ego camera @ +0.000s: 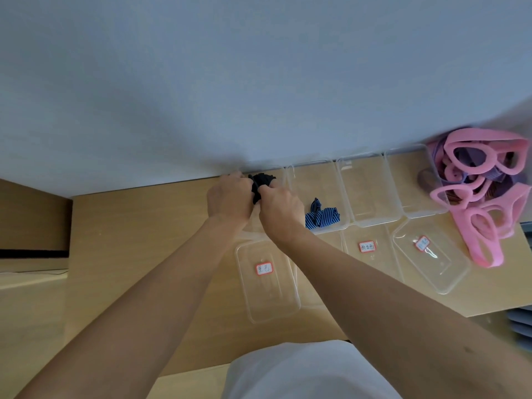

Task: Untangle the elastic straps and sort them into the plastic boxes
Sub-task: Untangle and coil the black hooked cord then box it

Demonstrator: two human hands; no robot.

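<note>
My left hand and my right hand meet over the leftmost clear box at the back of the table, and both grip a bunched black elastic strap. A blue striped strap lies in the box just to the right. A tangle of pink and purple straps is heaped at the far right, spilling over the rightmost box.
Another clear box stands in the back row against the grey wall. Three clear lids with red-bordered labels lie nearer to me on the wooden table. The table's right edge runs below the pink straps.
</note>
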